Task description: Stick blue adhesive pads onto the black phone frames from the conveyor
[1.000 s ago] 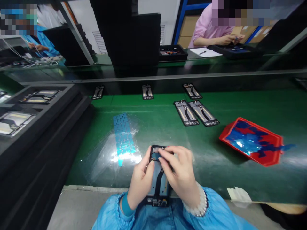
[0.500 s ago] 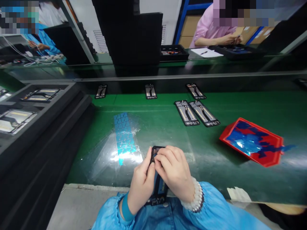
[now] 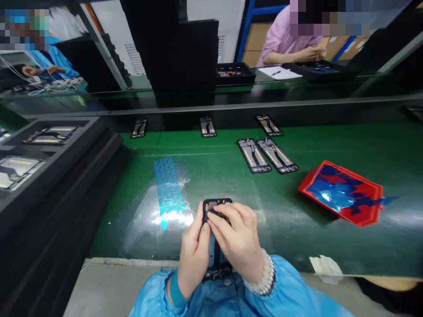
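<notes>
A black phone frame [image 3: 217,256] is upright in front of my body, its lower end against my blue smock. My left hand [image 3: 193,253] grips it by the left edge, thumb on the front. At the frame's upper part, my right hand [image 3: 241,240] has its fingertips pinched together against the inside. A small bluish bit shows by those fingertips, too small to name. Beyond my left hand, a sheet of blue stickers [image 3: 169,187] on clear film lies on the green bench [image 3: 214,176].
Several phone frames [image 3: 254,155] lie further back. A red bin [image 3: 306,187] with blue film scraps stands at right. Stacked black foam trays [image 3: 95,145] holding phone frames rise at left. Across the bench, a person in pink [image 3: 277,39] and one in blue [image 3: 66,59] work.
The phone frame has turned to face me more squarely, showing more of its top edge. My right fingertips have shifted slightly left and remain pinched at its upper part.
</notes>
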Demonstrator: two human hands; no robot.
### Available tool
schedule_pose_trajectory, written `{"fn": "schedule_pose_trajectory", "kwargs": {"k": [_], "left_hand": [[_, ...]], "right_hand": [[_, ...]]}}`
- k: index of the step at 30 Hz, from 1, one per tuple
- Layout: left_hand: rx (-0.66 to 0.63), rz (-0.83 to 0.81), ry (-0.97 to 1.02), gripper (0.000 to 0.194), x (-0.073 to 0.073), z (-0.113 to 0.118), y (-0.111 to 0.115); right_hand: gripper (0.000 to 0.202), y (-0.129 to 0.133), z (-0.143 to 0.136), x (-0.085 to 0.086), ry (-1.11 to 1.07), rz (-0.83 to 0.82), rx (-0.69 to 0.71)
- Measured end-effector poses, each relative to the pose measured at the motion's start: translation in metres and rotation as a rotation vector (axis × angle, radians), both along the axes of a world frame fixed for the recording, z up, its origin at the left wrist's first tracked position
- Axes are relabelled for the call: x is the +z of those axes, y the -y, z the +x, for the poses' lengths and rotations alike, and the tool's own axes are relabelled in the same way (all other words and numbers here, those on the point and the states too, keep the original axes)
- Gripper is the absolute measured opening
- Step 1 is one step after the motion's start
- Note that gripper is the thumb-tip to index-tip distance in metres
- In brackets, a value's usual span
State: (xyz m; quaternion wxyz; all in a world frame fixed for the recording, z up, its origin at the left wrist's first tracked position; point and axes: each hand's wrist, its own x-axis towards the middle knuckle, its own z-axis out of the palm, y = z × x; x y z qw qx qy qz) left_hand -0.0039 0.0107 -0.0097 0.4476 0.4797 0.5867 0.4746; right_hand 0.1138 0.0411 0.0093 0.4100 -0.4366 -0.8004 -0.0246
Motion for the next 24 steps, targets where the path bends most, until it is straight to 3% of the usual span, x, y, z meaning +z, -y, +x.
{"fn": "schedule_pose_trajectory", "kwargs": {"k": [9, 17, 20, 24], "left_hand": [[-0.023, -0.007, 0.0, 0.044, 0.0, 0.001, 0.003], [0.054, -0.038, 0.056, 0.043, 0.001, 0.012, 0.002], [0.112, -0.058, 0.075, 0.043, -0.001, 0.01, -0.001], [0.205, -0.069, 0.133, 0.04, -0.005, 0.003, -0.012]], "right_hand": [[0.011, -0.005, -0.002, 0.001, 0.031, 0.036, 0.023], [0.009, 0.006, -0.006, -0.022, -0.119, -0.063, -0.201], [0.007, 0.006, 0.023, -0.018, -0.083, 0.008, -0.309], [0.009, -0.016, 0.126, 0.001, -0.151, 0.235, -0.671]]}}
